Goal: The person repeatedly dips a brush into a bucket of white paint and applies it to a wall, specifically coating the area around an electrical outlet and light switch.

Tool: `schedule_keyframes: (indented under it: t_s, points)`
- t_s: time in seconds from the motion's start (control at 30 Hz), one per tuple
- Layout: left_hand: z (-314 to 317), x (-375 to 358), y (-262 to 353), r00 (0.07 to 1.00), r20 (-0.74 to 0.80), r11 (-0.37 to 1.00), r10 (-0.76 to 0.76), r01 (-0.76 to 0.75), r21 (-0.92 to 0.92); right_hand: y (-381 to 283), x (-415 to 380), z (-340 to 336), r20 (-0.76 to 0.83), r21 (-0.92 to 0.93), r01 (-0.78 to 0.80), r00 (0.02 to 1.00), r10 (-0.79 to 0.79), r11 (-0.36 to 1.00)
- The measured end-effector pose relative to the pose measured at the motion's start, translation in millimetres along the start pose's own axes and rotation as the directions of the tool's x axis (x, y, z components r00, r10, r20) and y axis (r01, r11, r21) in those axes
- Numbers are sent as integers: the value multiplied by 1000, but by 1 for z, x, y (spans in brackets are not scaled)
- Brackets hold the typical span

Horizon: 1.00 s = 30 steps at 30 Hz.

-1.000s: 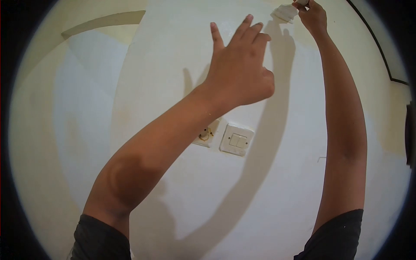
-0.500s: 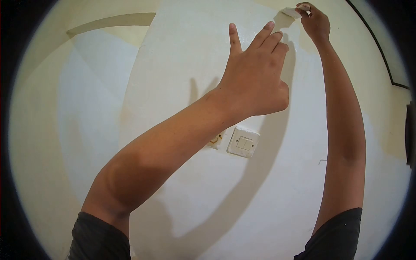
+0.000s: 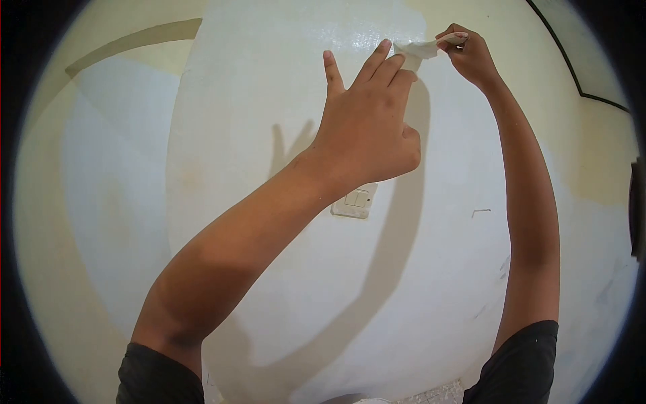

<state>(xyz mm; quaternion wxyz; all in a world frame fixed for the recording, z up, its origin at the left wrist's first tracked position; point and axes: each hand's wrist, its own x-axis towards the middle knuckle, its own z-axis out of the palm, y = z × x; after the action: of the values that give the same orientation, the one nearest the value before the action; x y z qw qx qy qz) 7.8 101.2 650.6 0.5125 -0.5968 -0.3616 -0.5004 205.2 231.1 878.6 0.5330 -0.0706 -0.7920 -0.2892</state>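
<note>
My right hand (image 3: 471, 57) is raised at the upper right, its fingers pinched on a thin, pale flat piece (image 3: 424, 49). The left end of that piece is at the wall (image 3: 269, 87), beside a shiny, wet-looking patch (image 3: 356, 34). Lower and to the left, my left hand (image 3: 369, 124) is held up with its back towards me. Its fingers are stretched and spread, the little finger well apart. The palm side is hidden, and the fingertips come close to the pale piece in view. Below the left wrist, a light switch (image 3: 356, 200) is partly covered by my forearm.
A small bent wire (image 3: 481, 211) sticks out of the wall between my arms. An arched ledge (image 3: 134, 42) curves at the upper left. A black line (image 3: 558, 50) runs along the upper right. At the bottom, speckled floor (image 3: 434, 394) shows.
Both hands and the pale piece have shifted left in view, the right hand also lower. The view has moved, so the switch sits further left and higher, and floor now shows.
</note>
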Motion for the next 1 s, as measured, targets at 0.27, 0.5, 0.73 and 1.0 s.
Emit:
schedule_keyframes:
  t_s: [0.27, 0.5, 0.73, 1.0]
  points:
    - [6, 0, 10, 991, 124, 999, -49, 51, -13, 1, -10, -6, -104, 256, -104, 985, 135, 961]
    - [40, 11, -16, 992, 119, 999, -46, 46, 4, 44, 28, 34, -327, 323, -202, 893, 310, 925]
    - [49, 17, -30, 997, 73, 1000, -27, 26, 9, 77, 70, 67, -504, 100, -61, 858, 103, 993]
    - [45, 13, -26, 997, 79, 1000, -17, 15, 26, 73, 96, 73, -667, -6, 158, 735, -121, 987]
